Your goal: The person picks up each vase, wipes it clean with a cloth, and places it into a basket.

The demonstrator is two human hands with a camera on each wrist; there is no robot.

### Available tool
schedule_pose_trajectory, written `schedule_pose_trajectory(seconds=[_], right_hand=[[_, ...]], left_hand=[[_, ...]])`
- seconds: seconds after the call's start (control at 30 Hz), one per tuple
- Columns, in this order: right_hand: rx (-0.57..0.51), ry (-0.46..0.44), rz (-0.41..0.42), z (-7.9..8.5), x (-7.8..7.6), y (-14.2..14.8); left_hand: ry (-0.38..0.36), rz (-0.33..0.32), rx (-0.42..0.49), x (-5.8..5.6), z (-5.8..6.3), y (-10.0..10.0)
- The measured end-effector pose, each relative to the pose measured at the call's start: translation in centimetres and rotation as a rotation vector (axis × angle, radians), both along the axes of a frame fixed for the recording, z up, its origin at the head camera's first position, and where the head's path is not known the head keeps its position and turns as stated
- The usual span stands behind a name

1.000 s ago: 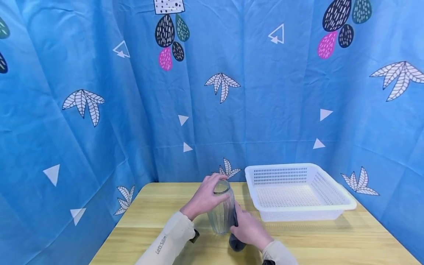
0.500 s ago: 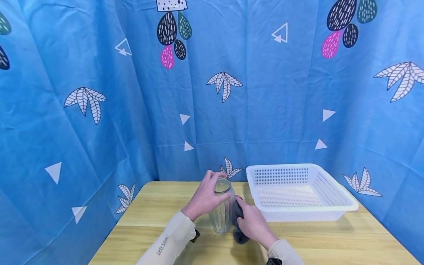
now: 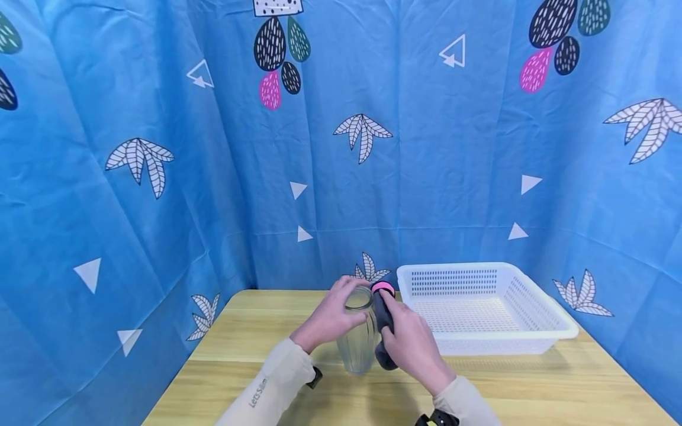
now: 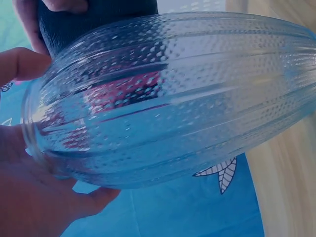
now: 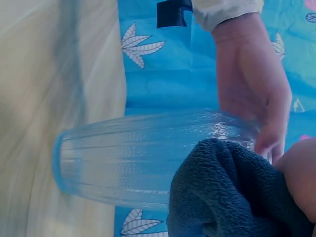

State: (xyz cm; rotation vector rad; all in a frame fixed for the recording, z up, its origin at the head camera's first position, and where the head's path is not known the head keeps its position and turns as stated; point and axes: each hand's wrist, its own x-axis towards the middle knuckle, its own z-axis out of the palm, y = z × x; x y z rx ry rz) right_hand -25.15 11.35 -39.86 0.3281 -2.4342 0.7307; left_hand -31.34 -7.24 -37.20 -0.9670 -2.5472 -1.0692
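Observation:
A clear ribbed glass vase (image 3: 356, 349) stands upright on the table, its surface dimpled in the left wrist view. My left hand (image 3: 331, 313) grips its neck from the left, thumb and fingers spread around the rim. On the vase's right side, my right hand (image 3: 414, 343) holds a bunched dark grey cloth (image 5: 212, 192) of towel-like fabric. At the cloth's upper end, level with the vase's rim, shows a pink band (image 3: 383, 287). The right palm and part of the cloth are hidden in the head view.
A white perforated plastic basket (image 3: 487, 336) sits at the table's back right, close beyond my right hand. The wooden table (image 3: 256, 331) is bordered behind and at the sides by a patterned blue curtain (image 3: 351, 201).
My right hand has slid upward along the vase's right side with the cloth, bringing the pink band into view beside the rim. My left hand keeps its grip on the neck.

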Motion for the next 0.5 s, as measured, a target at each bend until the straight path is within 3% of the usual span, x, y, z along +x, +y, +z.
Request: schedule_pose_trajectory(seconds=[0.27,0.5], right_hand=[[0.055,-0.155,-0.006,-2.0,-0.9,-0.1],[0.095,-0.281,0.064,-4.6,-1.8,0.1]], left_hand=[[0.036,0.008,0.003,0.0,-0.4,0.5],[0.043,0.048,-0.020,-0.1,-0.8,0.7]])
